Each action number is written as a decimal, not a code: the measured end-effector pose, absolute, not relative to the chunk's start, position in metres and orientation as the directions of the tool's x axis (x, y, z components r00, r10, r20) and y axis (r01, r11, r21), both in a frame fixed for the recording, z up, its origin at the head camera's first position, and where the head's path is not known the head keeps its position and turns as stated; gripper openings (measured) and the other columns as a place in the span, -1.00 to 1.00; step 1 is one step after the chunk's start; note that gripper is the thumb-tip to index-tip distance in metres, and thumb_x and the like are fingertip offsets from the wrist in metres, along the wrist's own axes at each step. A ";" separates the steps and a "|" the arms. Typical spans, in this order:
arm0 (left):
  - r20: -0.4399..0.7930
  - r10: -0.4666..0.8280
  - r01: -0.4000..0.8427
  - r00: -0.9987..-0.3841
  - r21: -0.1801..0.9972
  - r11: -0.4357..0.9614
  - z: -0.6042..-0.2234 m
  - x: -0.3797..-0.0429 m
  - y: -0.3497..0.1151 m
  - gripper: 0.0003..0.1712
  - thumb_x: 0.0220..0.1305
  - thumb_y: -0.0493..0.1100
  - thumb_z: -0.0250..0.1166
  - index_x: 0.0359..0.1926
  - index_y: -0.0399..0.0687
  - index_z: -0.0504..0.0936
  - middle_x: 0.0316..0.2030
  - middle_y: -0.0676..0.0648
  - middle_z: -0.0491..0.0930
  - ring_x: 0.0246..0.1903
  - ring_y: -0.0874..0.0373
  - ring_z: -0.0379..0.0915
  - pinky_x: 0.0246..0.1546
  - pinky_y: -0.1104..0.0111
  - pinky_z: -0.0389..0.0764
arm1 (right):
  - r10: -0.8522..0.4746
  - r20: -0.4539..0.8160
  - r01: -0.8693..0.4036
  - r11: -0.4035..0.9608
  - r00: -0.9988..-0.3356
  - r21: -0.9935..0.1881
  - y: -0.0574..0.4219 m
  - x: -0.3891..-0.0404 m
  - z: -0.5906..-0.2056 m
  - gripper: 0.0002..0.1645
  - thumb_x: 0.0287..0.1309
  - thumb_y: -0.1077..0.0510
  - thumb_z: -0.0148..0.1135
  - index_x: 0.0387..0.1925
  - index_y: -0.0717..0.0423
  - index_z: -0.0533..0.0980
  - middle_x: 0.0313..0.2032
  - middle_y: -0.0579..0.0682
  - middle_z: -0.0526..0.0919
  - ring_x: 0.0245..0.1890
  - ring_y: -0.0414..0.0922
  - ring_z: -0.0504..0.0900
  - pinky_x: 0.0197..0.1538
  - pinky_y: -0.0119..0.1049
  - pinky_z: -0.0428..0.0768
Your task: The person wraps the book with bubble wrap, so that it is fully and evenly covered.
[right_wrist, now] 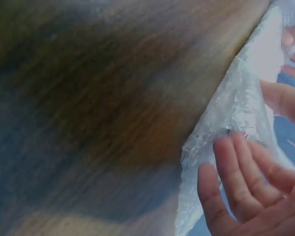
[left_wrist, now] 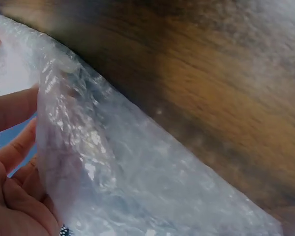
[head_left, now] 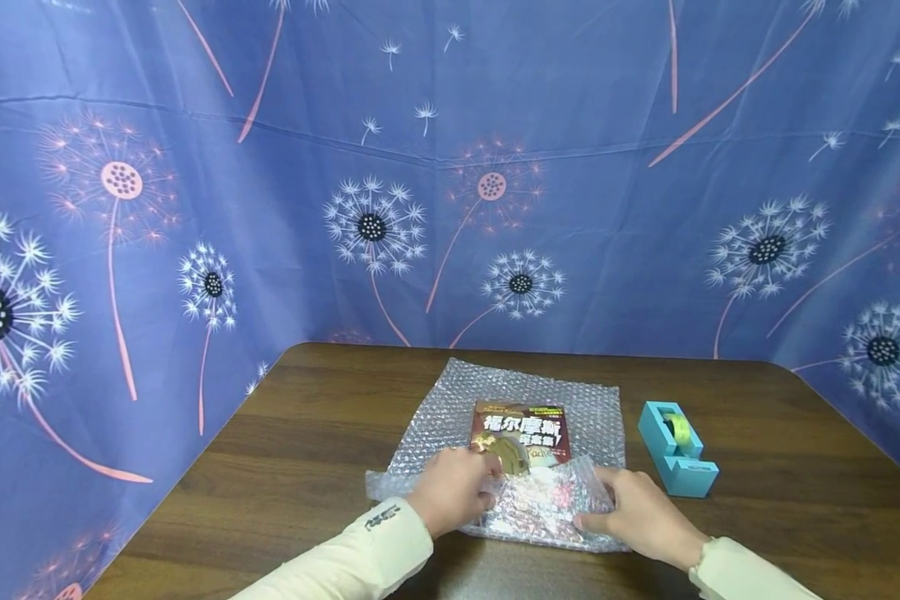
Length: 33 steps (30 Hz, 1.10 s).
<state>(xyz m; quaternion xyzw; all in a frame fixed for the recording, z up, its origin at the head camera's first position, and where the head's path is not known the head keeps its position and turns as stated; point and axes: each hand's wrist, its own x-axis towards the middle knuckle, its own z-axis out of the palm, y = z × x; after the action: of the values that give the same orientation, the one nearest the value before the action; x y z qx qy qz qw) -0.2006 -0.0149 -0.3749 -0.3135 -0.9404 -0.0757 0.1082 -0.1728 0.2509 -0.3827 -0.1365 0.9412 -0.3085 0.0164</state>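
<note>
A sheet of bubble wrap (head_left: 438, 408) is spread on the wooden table under a brown and red book (head_left: 555, 429) with large white lettering. The sheet's near part is folded up over the book's lower portion, which shows blurred through the plastic. My left hand (head_left: 456, 487) grips the left side of this flap, its fingers partly over the book cover. At the flap's right side, my right hand (head_left: 641, 510) pinches the plastic between thumb and fingers. In the left wrist view, the wrap (left_wrist: 152, 167) slants down across the hand's fingers (left_wrist: 19, 147).
A light blue tape dispenser (head_left: 678, 454) with a yellow-green roll stands right of the bubble wrap, close to my right hand. Behind the table (head_left: 307, 417) hangs a blue cloth (head_left: 285, 208) with a dandelion print, which also runs along both sides.
</note>
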 end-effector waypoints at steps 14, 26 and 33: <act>0.311 0.655 0.606 -0.688 -0.250 0.755 -0.381 -0.188 -0.002 -0.67 -0.16 -0.09 0.65 -0.30 0.23 0.75 -0.22 0.12 0.58 -0.17 0.27 0.54 -0.18 0.44 0.60 | -0.572 0.350 -0.638 0.763 -0.741 -0.103 0.227 -0.167 -0.383 -0.38 -0.18 0.29 0.64 0.03 -0.04 0.69 0.10 -0.02 0.64 0.10 0.07 0.62 0.04 0.19 0.61; 0.255 0.680 0.642 -0.687 -0.224 0.733 -0.377 -0.182 0.010 -0.75 0.12 0.05 0.49 -0.25 0.13 0.65 -0.33 0.07 0.63 -0.40 0.19 0.58 -0.47 0.39 0.63 | -0.635 0.223 -0.673 0.706 -0.739 -0.219 0.214 -0.173 -0.381 -0.68 0.03 0.32 0.48 -0.17 -0.08 0.73 -0.19 -0.22 0.72 -0.19 -0.18 0.70 -0.18 -0.14 0.70; 0.173 0.658 0.629 -0.733 -0.196 0.752 -0.374 -0.182 0.018 -0.59 0.16 0.28 0.43 -0.07 0.23 0.67 -0.27 0.08 0.64 -0.29 0.20 0.58 -0.31 0.40 0.59 | -0.643 0.237 -0.685 0.687 -0.729 -0.243 0.211 -0.178 -0.375 -0.76 0.02 0.19 0.55 -0.23 -0.09 0.73 -0.24 -0.26 0.75 -0.25 -0.25 0.69 -0.21 -0.13 0.67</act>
<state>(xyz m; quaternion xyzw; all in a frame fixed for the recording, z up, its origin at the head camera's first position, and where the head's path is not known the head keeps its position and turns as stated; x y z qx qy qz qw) -0.1821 0.0182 -0.3741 -0.3465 -0.9287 0.0623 0.1165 -0.1783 0.2107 -0.3749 -0.3622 0.9161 -0.1586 -0.0664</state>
